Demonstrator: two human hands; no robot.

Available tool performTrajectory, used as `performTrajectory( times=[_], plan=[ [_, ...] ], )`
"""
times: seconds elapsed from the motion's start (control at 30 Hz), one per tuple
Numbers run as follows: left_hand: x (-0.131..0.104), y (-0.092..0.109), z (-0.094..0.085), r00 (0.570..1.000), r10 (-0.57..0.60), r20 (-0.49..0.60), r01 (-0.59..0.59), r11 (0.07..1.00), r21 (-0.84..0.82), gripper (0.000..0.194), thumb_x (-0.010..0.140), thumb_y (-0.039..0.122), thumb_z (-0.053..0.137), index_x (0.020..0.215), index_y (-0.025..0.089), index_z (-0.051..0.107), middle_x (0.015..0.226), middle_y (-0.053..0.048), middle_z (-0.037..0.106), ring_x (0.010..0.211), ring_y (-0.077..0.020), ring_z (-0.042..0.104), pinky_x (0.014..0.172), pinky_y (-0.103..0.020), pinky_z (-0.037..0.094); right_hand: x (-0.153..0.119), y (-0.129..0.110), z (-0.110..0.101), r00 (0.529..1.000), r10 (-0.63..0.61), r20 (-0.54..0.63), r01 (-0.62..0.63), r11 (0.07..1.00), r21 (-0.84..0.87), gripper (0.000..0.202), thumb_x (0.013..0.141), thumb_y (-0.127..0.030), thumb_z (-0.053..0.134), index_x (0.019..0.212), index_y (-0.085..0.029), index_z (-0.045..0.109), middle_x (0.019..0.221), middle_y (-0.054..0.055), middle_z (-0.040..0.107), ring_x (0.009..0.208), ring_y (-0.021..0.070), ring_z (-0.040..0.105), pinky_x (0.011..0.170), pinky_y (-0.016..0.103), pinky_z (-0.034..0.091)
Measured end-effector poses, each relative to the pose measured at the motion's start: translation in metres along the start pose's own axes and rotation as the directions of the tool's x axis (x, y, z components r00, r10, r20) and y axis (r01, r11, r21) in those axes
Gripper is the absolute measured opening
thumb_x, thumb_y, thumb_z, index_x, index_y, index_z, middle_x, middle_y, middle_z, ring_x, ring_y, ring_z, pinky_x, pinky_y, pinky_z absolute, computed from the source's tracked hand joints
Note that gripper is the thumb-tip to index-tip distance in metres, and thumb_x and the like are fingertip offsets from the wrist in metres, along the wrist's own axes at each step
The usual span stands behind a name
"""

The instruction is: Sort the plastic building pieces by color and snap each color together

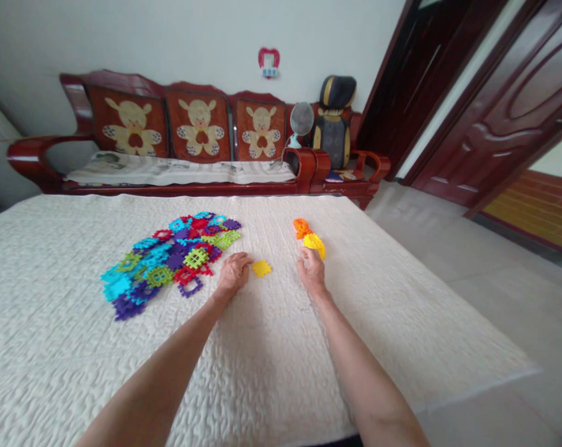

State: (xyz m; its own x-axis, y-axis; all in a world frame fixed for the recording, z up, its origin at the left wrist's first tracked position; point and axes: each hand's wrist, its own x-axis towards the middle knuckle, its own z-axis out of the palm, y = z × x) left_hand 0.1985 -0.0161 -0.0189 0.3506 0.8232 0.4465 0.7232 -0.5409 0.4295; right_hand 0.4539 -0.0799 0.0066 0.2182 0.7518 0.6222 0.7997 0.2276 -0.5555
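My left hand (235, 272) is low over the bedcover with its fingers bent together. Its fingertips meet the left edge of a flat yellow toothed tile (262, 268), an interlocking plastic building piece. My right hand (312, 270) is curled just in front of a small heap of yellow tiles (315, 244), partly covering it. Whether anything is inside those fingers is hidden. Behind the yellow heap, nearly touching it, sits a small heap of orange tiles (302, 228).
Left of my hands spreads a large mixed pile of blue, purple, red and green tiles (175, 261). Everything lies on a cream quilted cover (272, 360). Beyond its far edge stand a wooden sofa (304, 162), a fan (302, 119) and a chair with a massage cushion (332, 141).
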Motion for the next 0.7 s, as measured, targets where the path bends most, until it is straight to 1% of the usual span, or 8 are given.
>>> performTrajectory(
  times=[0.1, 0.2, 0.27, 0.33, 0.43, 0.5, 0.6, 0.7],
  plan=[
    [-0.001, 0.007, -0.006, 0.999, 0.002, 0.038, -0.003, 0.999, 0.034, 0.036, 0.084, 0.015, 0.045, 0.104, 0.024, 0.073, 0.123, -0.007, 0.064, 0.118, -0.0234, 0.055, 0.105, -0.044, 0.042, -0.011, -0.033, 0.02, 0.976, -0.082, 0.2, 0.073, 0.996, 0.052, 0.031, 0.08, -0.023, 0.051, 0.11, -0.017, 0.059, 0.105, 0.01, 0.064, 0.102, 0.0217, 0.059, 0.094, 0.036, 0.046],
    [-0.002, 0.016, -0.013, 0.994, -0.025, 0.108, 0.017, 0.997, 0.081, 0.036, 0.088, 0.017, 0.045, 0.109, 0.026, 0.072, 0.129, -0.006, 0.061, 0.122, -0.0237, 0.052, 0.105, -0.043, 0.041, -0.022, -0.058, 0.035, 0.944, -0.13, 0.304, 0.132, 0.991, 0.015, 0.04, 0.076, -0.027, 0.063, 0.114, -0.017, 0.059, 0.117, 0.011, 0.063, 0.111, 0.0235, 0.056, 0.099, 0.038, 0.043],
    [-0.004, 0.021, -0.018, 0.985, -0.046, 0.163, 0.028, 0.993, 0.113, 0.036, 0.09, 0.019, 0.044, 0.113, 0.028, 0.07, 0.133, -0.006, 0.058, 0.126, -0.0248, 0.049, 0.105, -0.045, 0.04, -0.028, -0.066, 0.039, 0.93, -0.131, 0.343, 0.152, 0.988, -0.037, 0.038, 0.076, -0.029, 0.067, 0.112, -0.018, 0.061, 0.12, 0.01, 0.062, 0.112, 0.0248, 0.056, 0.099, 0.04, 0.042],
    [-0.006, 0.025, -0.021, 0.978, -0.053, 0.203, 0.026, 0.991, 0.131, 0.036, 0.091, 0.02, 0.044, 0.116, 0.028, 0.068, 0.136, -0.007, 0.056, 0.128, -0.0255, 0.046, 0.106, -0.046, 0.039, -0.032, -0.069, 0.04, 0.923, -0.138, 0.36, 0.175, 0.982, -0.071, 0.03, 0.08, -0.031, 0.065, 0.107, -0.02, 0.063, 0.12, 0.01, 0.063, 0.112, 0.0252, 0.056, 0.098, 0.041, 0.042],
    [-0.011, 0.028, -0.025, 0.975, -0.022, 0.222, -0.005, 0.993, 0.12, 0.036, 0.092, 0.02, 0.044, 0.121, 0.026, 0.065, 0.137, -0.008, 0.055, 0.129, -0.025, 0.045, 0.105, -0.045, 0.039, -0.035, -0.067, 0.039, 0.921, -0.18, 0.346, 0.208, 0.977, -0.048, 0.022, 0.087, -0.031, 0.058, 0.105, -0.02, 0.063, 0.118, 0.01, 0.064, 0.111, 0.0238, 0.056, 0.097, 0.039, 0.042],
    [-0.013, 0.029, -0.027, 0.976, 0.002, 0.22, -0.026, 0.994, 0.104, 0.036, 0.092, 0.02, 0.045, 0.123, 0.025, 0.063, 0.136, -0.008, 0.056, 0.129, -0.0239, 0.046, 0.104, -0.043, 0.04, -0.035, -0.066, 0.04, 0.927, -0.202, 0.316, 0.214, 0.977, -0.003, 0.021, 0.091, -0.03, 0.052, 0.106, -0.019, 0.062, 0.116, 0.011, 0.064, 0.11, 0.0226, 0.057, 0.098, 0.038, 0.043],
    [-0.014, 0.03, -0.028, 0.977, 0.021, 0.211, -0.04, 0.995, 0.09, 0.032, 0.093, 0.025, 0.047, 0.118, 0.025, 0.066, 0.133, -0.008, 0.058, 0.127, -0.0237, 0.048, 0.103, -0.042, 0.041, -0.035, -0.064, 0.043, 0.939, -0.205, 0.277, 0.197, 0.979, 0.056, 0.024, 0.095, -0.03, 0.044, 0.107, -0.019, 0.06, 0.112, 0.01, 0.065, 0.108, 0.0218, 0.058, 0.097, 0.038, 0.044],
    [-0.012, 0.029, -0.026, 0.98, 0.027, 0.195, -0.044, 0.995, 0.087, 0.027, 0.094, 0.031, 0.049, 0.11, 0.026, 0.07, 0.128, -0.008, 0.061, 0.122, -0.024, 0.052, 0.101, -0.042, 0.042, -0.035, -0.06, 0.047, 0.958, -0.168, 0.234, 0.15, 0.984, 0.093, 0.029, 0.094, -0.033, 0.045, 0.115, -0.017, 0.057, 0.112, 0.012, 0.065, 0.108, 0.0229, 0.059, 0.095, 0.04, 0.047]
  ],
)
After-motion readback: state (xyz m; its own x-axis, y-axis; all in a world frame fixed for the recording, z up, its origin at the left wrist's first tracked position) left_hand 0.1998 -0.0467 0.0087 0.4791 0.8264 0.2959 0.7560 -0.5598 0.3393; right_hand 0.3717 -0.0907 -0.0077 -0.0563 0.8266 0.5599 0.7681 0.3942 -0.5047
